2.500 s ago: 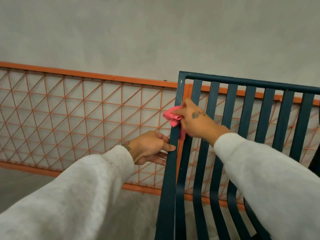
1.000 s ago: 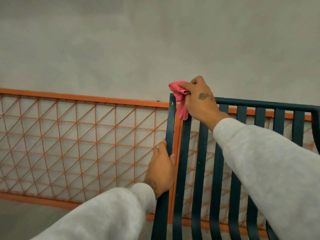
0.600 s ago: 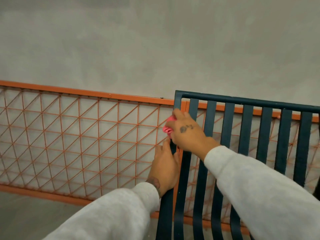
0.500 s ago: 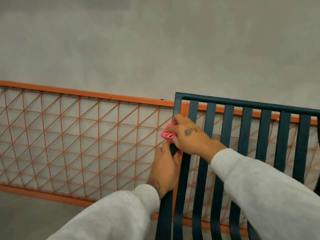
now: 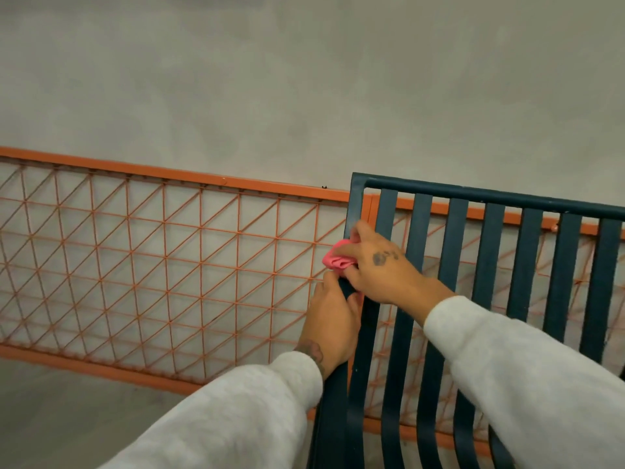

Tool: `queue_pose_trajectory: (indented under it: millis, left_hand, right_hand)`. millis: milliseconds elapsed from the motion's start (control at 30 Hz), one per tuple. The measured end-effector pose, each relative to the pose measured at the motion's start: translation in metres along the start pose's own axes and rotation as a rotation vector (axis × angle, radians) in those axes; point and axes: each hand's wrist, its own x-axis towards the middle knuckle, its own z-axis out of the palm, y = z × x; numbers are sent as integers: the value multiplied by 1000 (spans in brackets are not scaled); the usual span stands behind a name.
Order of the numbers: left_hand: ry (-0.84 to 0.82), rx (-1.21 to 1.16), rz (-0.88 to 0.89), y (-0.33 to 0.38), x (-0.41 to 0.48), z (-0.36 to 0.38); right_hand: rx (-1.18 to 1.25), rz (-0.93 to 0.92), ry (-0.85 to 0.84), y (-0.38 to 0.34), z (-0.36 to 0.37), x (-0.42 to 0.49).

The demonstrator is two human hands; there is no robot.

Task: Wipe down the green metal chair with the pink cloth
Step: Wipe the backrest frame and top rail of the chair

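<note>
The green metal chair stands on the right. We see its back, made of tall flat bars with one bar across the top.

The right hand has its fingers curled round the pink cloth. The cloth is all bunched up. The hand presses it on the bar at the left edge of the chair back, a bit below the top corner.

The left hand is just below the cloth on the same bar. Its fingers and thumb wrap round the bar and hold it.

Both arms wear soft grey sleeves.

Behind the chair, on the far side, is an orange wire fence with a criss-cross pattern. It runs from left to right. Behind that is a plain grey wall.
</note>
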Motion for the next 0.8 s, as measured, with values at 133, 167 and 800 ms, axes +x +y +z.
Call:
queue_pose_trajectory:
  millis: [133,167,800]
  left_hand:
    - [12,0,-31,-2,2,2]
    - [12,4,-36,-2,2,2]
    - [19,33,-11,1,0,1]
  right_hand:
    - [-206,-51,-36,6,-8,26]
    - [-249,-45,-18,6,-12,35]
    - [218,314,215,-5,25,5]
